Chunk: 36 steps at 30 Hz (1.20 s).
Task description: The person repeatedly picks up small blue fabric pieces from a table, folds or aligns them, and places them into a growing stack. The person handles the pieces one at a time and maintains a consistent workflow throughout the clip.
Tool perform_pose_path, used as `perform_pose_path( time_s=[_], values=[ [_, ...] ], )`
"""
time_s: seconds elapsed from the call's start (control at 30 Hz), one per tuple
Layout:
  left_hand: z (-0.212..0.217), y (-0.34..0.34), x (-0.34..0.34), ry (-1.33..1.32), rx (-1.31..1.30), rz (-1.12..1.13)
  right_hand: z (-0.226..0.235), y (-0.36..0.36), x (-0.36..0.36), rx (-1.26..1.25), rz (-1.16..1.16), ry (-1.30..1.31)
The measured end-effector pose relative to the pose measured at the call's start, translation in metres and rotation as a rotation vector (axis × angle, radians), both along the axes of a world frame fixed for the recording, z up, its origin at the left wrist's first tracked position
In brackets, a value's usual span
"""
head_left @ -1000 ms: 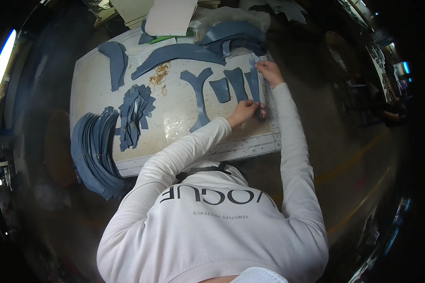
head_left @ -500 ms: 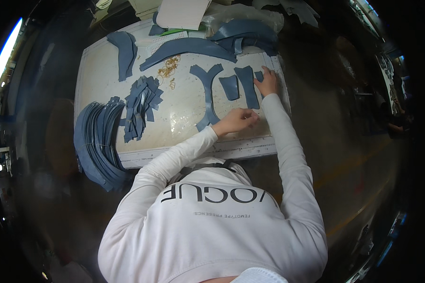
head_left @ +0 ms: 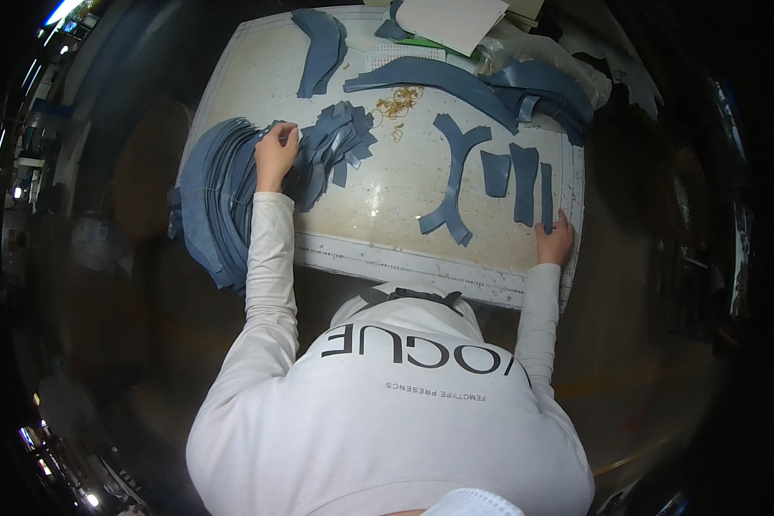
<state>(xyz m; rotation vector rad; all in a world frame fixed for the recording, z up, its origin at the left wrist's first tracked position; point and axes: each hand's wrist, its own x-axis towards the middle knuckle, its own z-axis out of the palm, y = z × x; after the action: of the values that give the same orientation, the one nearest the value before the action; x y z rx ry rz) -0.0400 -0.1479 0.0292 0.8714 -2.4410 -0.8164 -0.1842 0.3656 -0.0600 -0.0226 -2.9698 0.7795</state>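
My left hand is over the gap between a fanned stack of long curved blue pieces and a loose pile of smaller blue strips. Its fingers are bent together, and whatever may be in them is hidden. At the right edge of the board, my right hand has its thumb and forefinger apart, at the lower end of a narrow blue strip. Beside that strip lie a wider tapered piece, a short trapezoid piece and a Y-ended curved piece.
The pale board carries long curved blue pieces farther back and another stack at far left. Tan rubber bands lie mid-board. Papers and clear plastic are at the back.
My left hand has moved left, from below the Y-ended piece to the stacks. My right hand has come nearer, down to the narrow strip's lower end. The view has shifted.
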Motion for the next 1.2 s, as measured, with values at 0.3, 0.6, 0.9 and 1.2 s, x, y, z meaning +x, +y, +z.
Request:
perform_pose_path(
  time_s=[0.3,0.6,0.9,1.2],
  values=[
    [-0.026,-0.01,0.016,-0.558,-0.002,-0.041,-0.001,-0.007,0.001,0.141,0.067,0.283],
    [0.022,0.015,0.042,-0.101,0.438,-0.104,0.107,-0.134,0.031,-0.403,0.595,0.209],
    [0.035,0.079,0.056,-0.067,1.472,-0.632,0.138,-0.245,0.074,-0.57,1.248,-0.091],
    [-0.041,0.125,0.065,0.654,1.704,-0.393,0.087,-0.25,0.081,-1.24,0.692,-0.959]
  ],
)
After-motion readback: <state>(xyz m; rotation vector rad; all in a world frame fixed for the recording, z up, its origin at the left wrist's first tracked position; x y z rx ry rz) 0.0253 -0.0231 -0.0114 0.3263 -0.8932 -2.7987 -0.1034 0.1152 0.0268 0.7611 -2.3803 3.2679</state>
